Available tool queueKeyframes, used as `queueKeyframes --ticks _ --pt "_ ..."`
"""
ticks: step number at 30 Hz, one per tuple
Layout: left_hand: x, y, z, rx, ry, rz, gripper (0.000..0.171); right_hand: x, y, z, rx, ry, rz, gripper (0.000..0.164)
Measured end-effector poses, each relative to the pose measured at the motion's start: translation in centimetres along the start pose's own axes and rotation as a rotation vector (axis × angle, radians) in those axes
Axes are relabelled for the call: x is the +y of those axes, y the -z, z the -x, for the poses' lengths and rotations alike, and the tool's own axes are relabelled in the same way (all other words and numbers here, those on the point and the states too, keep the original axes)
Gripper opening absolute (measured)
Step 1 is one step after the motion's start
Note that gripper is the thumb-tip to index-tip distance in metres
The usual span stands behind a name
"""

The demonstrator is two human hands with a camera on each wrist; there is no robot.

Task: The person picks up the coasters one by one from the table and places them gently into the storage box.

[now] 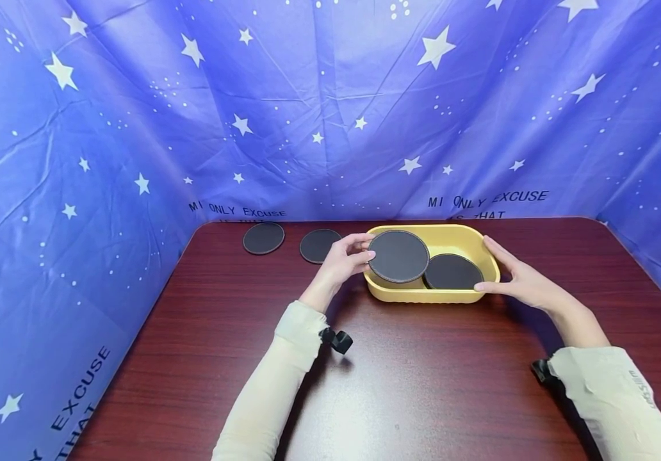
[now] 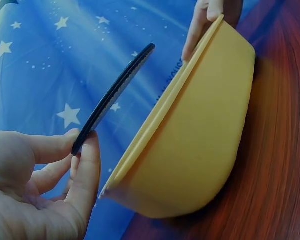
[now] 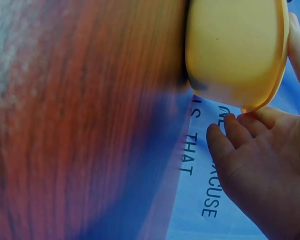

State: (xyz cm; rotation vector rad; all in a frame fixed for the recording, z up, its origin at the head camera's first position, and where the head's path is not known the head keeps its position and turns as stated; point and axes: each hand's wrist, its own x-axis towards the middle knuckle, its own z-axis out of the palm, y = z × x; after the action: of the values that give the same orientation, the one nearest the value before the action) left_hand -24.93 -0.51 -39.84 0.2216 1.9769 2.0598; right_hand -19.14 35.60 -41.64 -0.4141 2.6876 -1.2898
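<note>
My left hand (image 1: 339, 262) pinches a round black coaster (image 1: 398, 256) by its left edge, thumb in front and fingers behind. In the left wrist view that coaster (image 2: 112, 97) stands tilted, edge-on, above the rim of a yellow oblong tub (image 1: 423, 296). Inside the tub, at its right side, lies another black coaster (image 1: 453, 272), partly overlapped by the raised one in the head view. My right hand (image 1: 529, 282) holds the tub's right end, thumb on the near rim and fingers at the far corner.
Two more black coasters, a far-left one (image 1: 264, 238) and a nearer one (image 1: 319, 246), lie on the dark red wooden table (image 1: 221, 352) left of the tub. My left hand partly covers the nearer one. A blue star-patterned cloth (image 1: 319, 96) hangs behind and beside the table.
</note>
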Motion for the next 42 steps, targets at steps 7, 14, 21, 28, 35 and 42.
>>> queueKeyframes --ticks 7,14,21,28,35,42 --pt "0.1 -1.6 -0.6 -0.027 0.010 -0.022 0.042 0.1 0.0 0.0 0.003 -0.002 -0.002 0.102" --pt "0.1 -3.1 -1.3 -0.054 0.049 -0.030 0.042 0.1 0.0 -0.1 0.011 0.019 -0.006 0.101" --pt "0.0 -4.3 -1.8 -0.068 0.047 -0.027 0.044 0.1 0.0 0.0 0.013 0.027 -0.012 0.100" --pt "0.1 -5.4 -2.3 -0.069 0.059 -0.081 0.043 0.1 -0.1 0.0 0.013 0.033 -0.016 0.100" --pt "0.0 -6.3 -2.8 -0.054 0.059 -0.172 0.041 0.2 -0.1 -0.1 0.014 0.035 -0.014 0.100" --pt "-0.5 -7.1 -3.1 -0.039 0.091 -0.229 0.039 0.2 -0.1 0.0 0.017 0.035 -0.013 0.100"
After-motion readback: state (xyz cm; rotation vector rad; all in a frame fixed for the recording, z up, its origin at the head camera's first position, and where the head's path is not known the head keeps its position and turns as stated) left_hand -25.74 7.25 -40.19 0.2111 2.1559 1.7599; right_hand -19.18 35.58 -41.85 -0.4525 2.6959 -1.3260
